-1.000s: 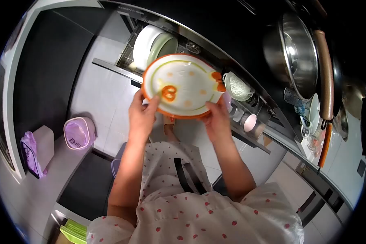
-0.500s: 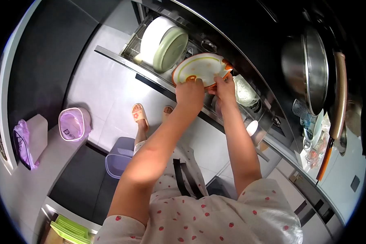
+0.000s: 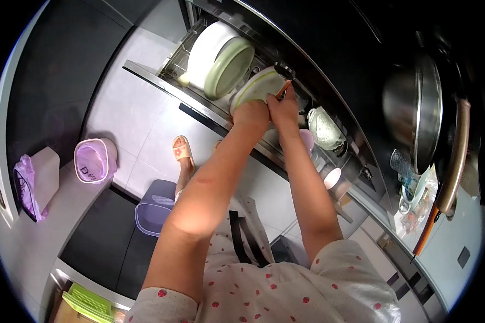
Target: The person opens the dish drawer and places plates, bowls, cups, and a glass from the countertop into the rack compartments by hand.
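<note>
An oval white plate point(image 3: 260, 86) with an orange rim and a green line leans steeply inside the open drawer point(image 3: 161, 86), right of a green-rimmed dish point(image 3: 229, 69) and a large white dish point(image 3: 207, 51). Closed on the plate's near edge is my left hand point(image 3: 251, 114), its fingertips mostly hidden behind the hand. My right hand point(image 3: 283, 109) grips the plate's right end by the orange decoration. Bowls and cups, among them a pale green bowl point(image 3: 324, 128) and a pink cup point(image 3: 333, 177), sit farther right in the drawer.
Metal pans point(image 3: 415, 116) and a long brown handle point(image 3: 457, 156) are on the dark counter at right. A purple bin point(image 3: 156, 207) stands on the floor beside my slippered foot point(image 3: 182, 151). At left are a pink-lined bin point(image 3: 95, 160) and another lined container point(image 3: 44, 175).
Both hands have carried the plate away from my body, down into the drawer beside the green dish. The plate has turned from facing up to a steep tilt.
</note>
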Demonstrator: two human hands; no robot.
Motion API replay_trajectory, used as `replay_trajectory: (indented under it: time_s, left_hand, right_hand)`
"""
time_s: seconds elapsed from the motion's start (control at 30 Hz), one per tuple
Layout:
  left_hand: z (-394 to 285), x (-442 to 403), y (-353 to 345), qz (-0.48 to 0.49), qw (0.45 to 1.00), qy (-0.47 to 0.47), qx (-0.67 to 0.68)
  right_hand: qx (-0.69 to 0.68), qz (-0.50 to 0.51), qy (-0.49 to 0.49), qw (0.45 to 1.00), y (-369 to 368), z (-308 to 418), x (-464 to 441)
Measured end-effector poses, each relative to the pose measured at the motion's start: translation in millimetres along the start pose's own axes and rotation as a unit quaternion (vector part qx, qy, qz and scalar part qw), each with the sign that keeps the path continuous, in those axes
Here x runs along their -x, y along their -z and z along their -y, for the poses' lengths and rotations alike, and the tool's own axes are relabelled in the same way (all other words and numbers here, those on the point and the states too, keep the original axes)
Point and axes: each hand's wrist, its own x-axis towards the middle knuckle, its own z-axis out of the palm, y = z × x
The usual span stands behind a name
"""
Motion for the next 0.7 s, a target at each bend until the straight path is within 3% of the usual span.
replay_trajectory:
  time_s: [0.1,0.23,0.33,0.43,0.5,0.7]
  left_hand:
    - [3.3,-8.1,0.0,-0.046,0.994,0.052,0.080]
    - [20.5,-18.7,9.0,-0.052,0.996,0.049,0.049]
    - [41.5,-31.6,19.3,0.008,0.999,0.024,0.020]
    - [53.3,-33.2,25.1,-0.021,0.998,0.049,0.046]
    - [51.1,-29.7,27.2,-0.087,0.979,0.123,0.140]
    - [39.2,-10.1,40.3,-0.192,0.957,0.147,0.160]
  right_hand:
    - [0.072,0.012,0.046,0.996,-8.2,6.7,-10.9]
    - [0.062,0.046,0.053,0.996,-20.3,14.5,-19.6]
    - [0.054,0.049,0.062,0.995,-32.8,20.9,-19.7]
    - [0.026,0.060,0.077,0.995,-41.6,31.8,-17.8]
    - [0.020,0.063,0.081,0.994,-43.5,39.7,-15.6]
    - [0.029,0.110,0.068,0.991,-47.7,40.5,-18.0]
